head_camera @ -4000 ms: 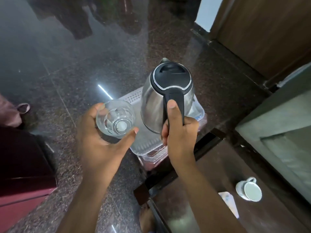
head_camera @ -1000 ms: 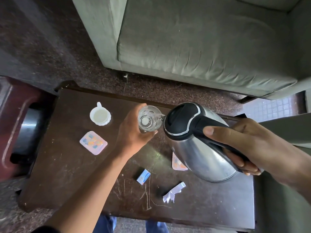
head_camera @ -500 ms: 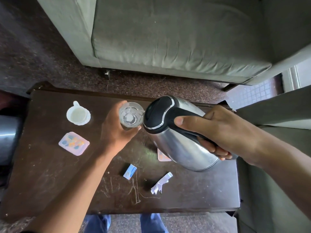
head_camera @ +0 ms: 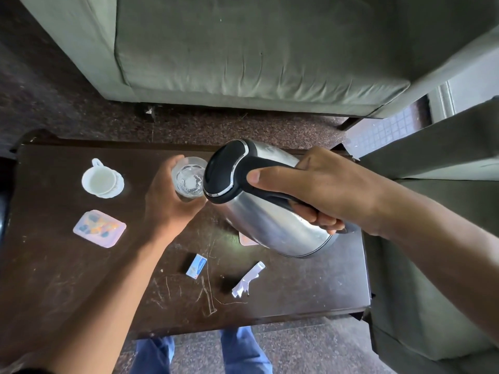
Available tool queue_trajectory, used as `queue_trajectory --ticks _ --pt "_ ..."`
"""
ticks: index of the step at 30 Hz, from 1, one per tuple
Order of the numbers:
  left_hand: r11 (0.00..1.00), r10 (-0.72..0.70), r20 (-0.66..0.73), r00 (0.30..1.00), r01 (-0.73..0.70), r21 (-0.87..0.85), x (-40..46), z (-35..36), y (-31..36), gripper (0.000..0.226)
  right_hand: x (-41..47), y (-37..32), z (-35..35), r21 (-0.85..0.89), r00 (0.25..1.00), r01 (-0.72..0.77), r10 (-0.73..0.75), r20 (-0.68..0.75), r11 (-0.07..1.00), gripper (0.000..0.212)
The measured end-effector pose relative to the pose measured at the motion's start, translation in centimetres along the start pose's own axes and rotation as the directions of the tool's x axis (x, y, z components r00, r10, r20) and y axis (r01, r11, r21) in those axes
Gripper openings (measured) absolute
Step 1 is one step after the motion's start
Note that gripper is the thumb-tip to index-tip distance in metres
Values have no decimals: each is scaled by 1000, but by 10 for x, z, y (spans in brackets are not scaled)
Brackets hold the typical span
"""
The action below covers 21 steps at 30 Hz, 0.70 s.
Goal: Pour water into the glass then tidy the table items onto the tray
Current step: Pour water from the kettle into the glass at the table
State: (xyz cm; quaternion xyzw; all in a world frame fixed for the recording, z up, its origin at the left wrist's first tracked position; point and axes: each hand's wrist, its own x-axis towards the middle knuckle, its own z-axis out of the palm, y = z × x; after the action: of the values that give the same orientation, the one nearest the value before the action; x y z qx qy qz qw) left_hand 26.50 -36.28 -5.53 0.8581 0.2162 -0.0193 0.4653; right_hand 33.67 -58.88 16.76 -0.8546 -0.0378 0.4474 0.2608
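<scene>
My left hand (head_camera: 164, 203) grips a clear glass (head_camera: 188, 177) and holds it above the dark wooden table (head_camera: 67, 279). My right hand (head_camera: 318, 190) holds the black handle of a steel kettle (head_camera: 270, 211), which is tilted left with its black lid against the glass rim. The spout is hidden behind the lid. On the table lie a white cup on a saucer (head_camera: 102, 182), a pink patterned packet (head_camera: 99, 228), a small blue-white box (head_camera: 196, 265) and a crumpled white paper (head_camera: 247, 280). No tray is in view.
A grey-green sofa (head_camera: 243, 55) stands beyond the table, across a strip of speckled floor. Another grey-green seat (head_camera: 432, 265) flanks the table's right end. A pinkish item (head_camera: 247, 240) lies partly hidden under the kettle. My blue-trousered legs (head_camera: 199, 352) show below the near edge.
The view swung from the floor tray to the table. Since half a second ago the kettle has tipped further left, its lid now overlapping the glass rim.
</scene>
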Motion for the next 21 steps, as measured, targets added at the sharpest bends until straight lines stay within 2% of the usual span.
queue_trajectory --ticks 13,21 --pt "999 -52 6 999 52 -9 -5 11 -6 92 -11 -1 -6 -34 1000 -28 28 5 999 77" --pt "999 -32 -6 999 32 6 1 16 -5 93 -18 0 -9 -54 999 -37 37 4 998 77"
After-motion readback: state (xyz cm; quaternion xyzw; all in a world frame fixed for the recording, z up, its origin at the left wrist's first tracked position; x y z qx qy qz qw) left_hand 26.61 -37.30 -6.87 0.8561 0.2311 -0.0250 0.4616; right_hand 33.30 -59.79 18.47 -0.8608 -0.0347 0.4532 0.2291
